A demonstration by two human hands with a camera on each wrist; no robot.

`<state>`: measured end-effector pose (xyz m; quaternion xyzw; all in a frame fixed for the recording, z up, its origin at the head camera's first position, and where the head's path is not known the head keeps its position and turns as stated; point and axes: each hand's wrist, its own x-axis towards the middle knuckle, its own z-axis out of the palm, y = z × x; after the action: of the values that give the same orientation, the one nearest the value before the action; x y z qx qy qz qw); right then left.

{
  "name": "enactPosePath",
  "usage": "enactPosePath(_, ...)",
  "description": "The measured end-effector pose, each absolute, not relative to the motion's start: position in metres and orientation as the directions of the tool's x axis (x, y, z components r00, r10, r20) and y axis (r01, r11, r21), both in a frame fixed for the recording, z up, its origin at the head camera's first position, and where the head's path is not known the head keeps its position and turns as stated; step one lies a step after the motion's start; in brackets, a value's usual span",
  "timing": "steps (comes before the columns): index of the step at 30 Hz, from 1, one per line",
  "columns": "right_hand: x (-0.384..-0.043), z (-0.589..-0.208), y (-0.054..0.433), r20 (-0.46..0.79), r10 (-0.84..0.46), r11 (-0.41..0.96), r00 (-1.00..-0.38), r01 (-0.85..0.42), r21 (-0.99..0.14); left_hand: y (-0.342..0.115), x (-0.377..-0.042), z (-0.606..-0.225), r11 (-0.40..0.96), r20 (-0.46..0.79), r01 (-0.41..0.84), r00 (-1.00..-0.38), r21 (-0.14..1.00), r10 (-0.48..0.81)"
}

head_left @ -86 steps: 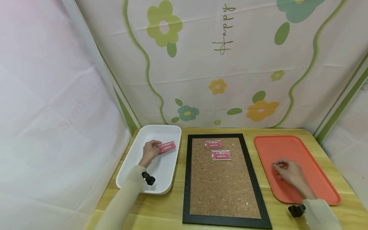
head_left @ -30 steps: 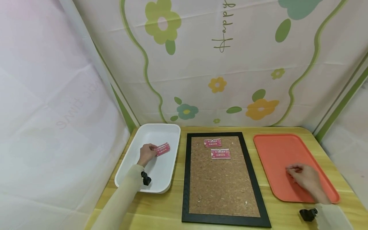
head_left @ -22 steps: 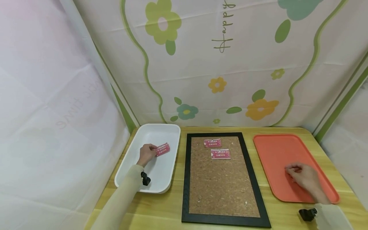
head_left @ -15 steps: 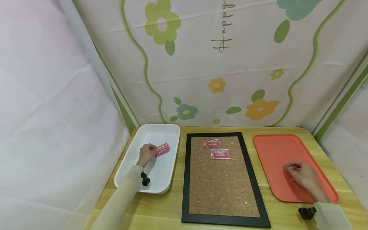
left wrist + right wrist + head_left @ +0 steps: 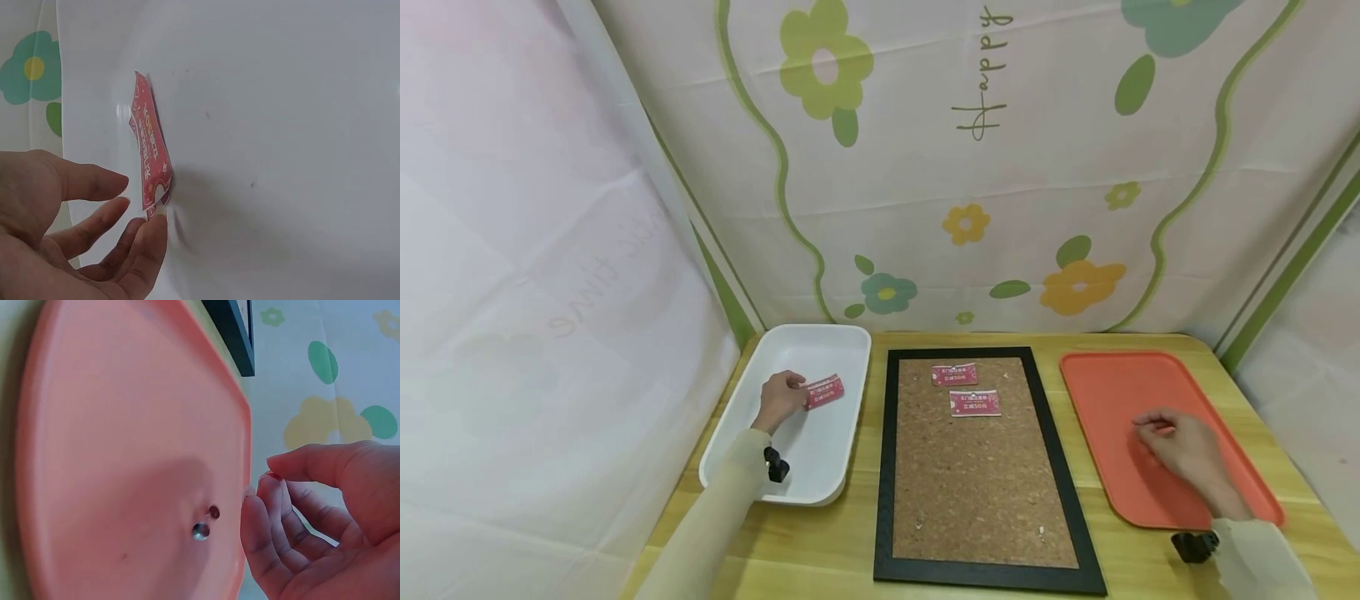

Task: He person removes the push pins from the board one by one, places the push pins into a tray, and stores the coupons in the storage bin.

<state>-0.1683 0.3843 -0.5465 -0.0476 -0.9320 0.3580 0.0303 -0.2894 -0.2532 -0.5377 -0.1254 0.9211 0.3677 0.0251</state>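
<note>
My left hand is inside the white basin, beside a pair of overlapping pink coupons. In the left wrist view the coupons slant, with their near end against one fingertip; the thumb is apart from them. Above the orange tray is my right hand, its fingers curled. Thumb and fingertip come together on a tiny reddish edge, apparently a thumbtack, mostly hidden. Two small thumbtacks lie on the tray below.
Between basin and tray lies a black-framed corkboard. Two pink coupons are pinned near its top: an upper coupon and a lower coupon. Small shiny spots show on the cork. Behind the wooden table hangs a flowered cloth.
Over the longer span, the left hand and coupons shifted slightly left and lower in the basin. The right hand moved right and nearer, then lately a little left again. The corkboard is unchanged.
</note>
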Motion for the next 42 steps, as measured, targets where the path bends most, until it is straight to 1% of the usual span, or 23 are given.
enactPosePath(7,-0.175,-0.542,0.379,0.117,0.087,0.777,-0.989,-0.006,-0.629,-0.248,-0.288,-0.527,0.709,-0.076,-0.178,-0.982,0.682,-0.173)
enactPosePath(17,-0.187,-0.535,0.364,0.118,0.071,0.775,-0.99,-0.02,-0.631,-0.221,-0.284,-0.512,0.692,0.023,-0.05,-0.995,0.72,-0.096)
enactPosePath(26,-0.197,-0.525,0.349,0.127,0.046,0.765,-0.991,-0.047,-0.642,-0.193,-0.283,-0.499,0.644,0.09,0.054,-0.996,0.763,-0.022)
enactPosePath(33,-0.203,-0.521,0.337,0.114,0.05,0.747,-0.992,-0.039,-0.664,-0.179,-0.281,-0.489,0.574,0.066,0.063,-0.998,0.817,0.014)
enactPosePath(38,-0.208,-0.523,0.324,0.104,0.045,0.739,-0.994,-0.037,-0.672,-0.17,-0.276,-0.485,0.612,0.086,0.085,-0.996,0.787,0.027)
enactPosePath(42,-0.211,-0.524,0.312,0.104,0.036,0.735,-0.994,-0.044,-0.677,-0.162,-0.272,-0.482,0.625,0.102,0.131,-0.991,0.769,0.082)
